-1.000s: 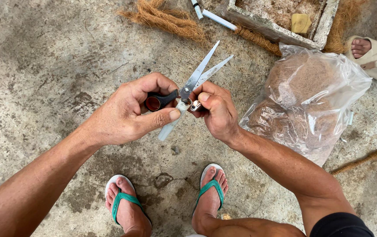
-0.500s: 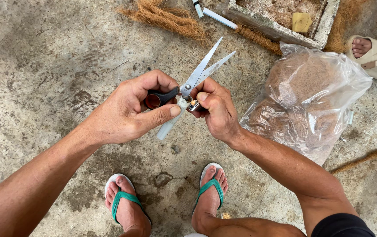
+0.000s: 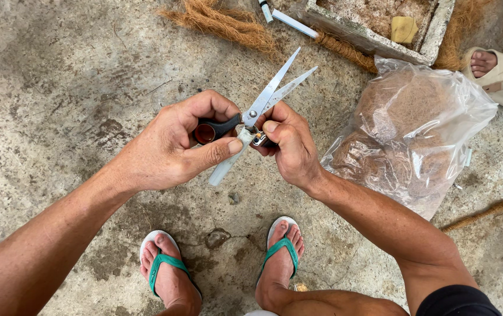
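1. scissors (image 3: 275,90), centre frame: shiny bare metal blades, matt black plastic handle.
2. bag (image 3: 421,134), right: clear, glossy, crinkled plastic over coarse brown fibre.
3. floor (image 3: 58,88): rough, stained, matt concrete.
4. sandals (image 3: 163,263), bottom: smooth teal rubber straps.

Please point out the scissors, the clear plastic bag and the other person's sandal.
scissors (image 3: 275,88): head view, on the blades.
clear plastic bag (image 3: 415,129): head view, on its bulging middle.
sandal (image 3: 502,77): head view, on the beige strap.
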